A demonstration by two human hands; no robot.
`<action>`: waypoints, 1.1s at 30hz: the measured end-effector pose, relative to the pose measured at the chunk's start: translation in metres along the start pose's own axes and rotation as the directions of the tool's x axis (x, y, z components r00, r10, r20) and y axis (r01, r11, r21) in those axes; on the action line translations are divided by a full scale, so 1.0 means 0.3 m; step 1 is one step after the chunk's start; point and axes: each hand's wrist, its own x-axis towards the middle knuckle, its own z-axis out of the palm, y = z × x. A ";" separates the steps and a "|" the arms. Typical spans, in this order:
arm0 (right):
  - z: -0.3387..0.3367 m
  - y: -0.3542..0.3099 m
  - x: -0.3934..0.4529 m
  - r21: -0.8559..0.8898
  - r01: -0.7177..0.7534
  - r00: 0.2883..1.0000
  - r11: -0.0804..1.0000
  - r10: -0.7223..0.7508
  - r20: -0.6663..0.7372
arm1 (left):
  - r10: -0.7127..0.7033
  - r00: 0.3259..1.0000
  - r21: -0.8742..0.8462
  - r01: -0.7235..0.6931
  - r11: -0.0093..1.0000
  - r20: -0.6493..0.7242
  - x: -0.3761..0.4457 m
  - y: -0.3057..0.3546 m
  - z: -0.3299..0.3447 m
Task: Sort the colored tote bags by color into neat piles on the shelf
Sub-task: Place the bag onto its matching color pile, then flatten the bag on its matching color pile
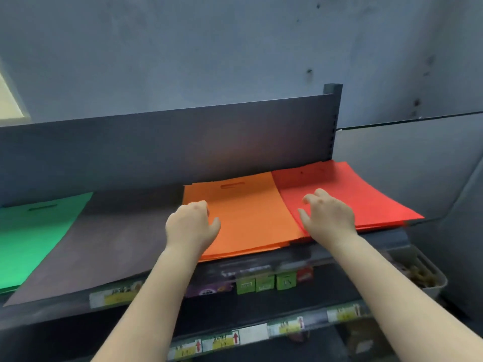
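1. Two bare forearms reach up from the bottom edge toward the top shelf, where the tote bags lie flat in piles.
2. Left hand sits over the left edge of the orange pile, its fingers curled downward with the thumb out to the right; whether it actually pinches the bag edge I cannot tell.
3. Right hand rests on the seam where the orange pile meets the red pile, fingers spread and loosely bent, gripping nothing (the palm seems to lie on the red bags).
4. Orange and red piles lie side by side and touching, both pushed back toward the dark back panel; the red pile's right corner overhangs the shelf end.
5. A dark purple-grey pile lies just left of the orange one, and a green pile lies at the far left, partly cut off.
6. Below the shelf edge, yellow price labels and small green boxes show on lower shelves, blurred.
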 end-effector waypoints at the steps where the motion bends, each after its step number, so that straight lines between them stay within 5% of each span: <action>1: -0.019 0.030 0.012 -0.033 0.013 1.000 0.999 -0.013 -0.009 | 0.066 0.998 0.032 -0.066 0.997 -0.010 0.029 0.048 0.009; 6: -0.126 0.223 0.069 -0.300 0.068 0.998 0.951 -0.063 0.027 | 0.348 0.935 0.099 -0.341 0.935 -0.072 0.158 0.346 0.033; 12: -0.251 0.585 0.053 -0.454 -0.003 0.994 0.891 0.052 0.095 | 0.560 0.828 0.125 -0.552 0.824 -0.032 0.199 0.825 0.058; 27: -0.482 1.433 -0.246 -0.672 -0.294 0.880 0.680 0.467 0.086 | 0.817 0.576 -0.018 -0.817 0.576 -0.022 -0.043 1.779 0.152; 33: -0.518 1.633 -0.336 -0.674 -0.400 0.797 0.622 0.599 0.080 | 0.916 0.399 0.013 -0.917 0.400 -0.044 -0.115 2.040 0.178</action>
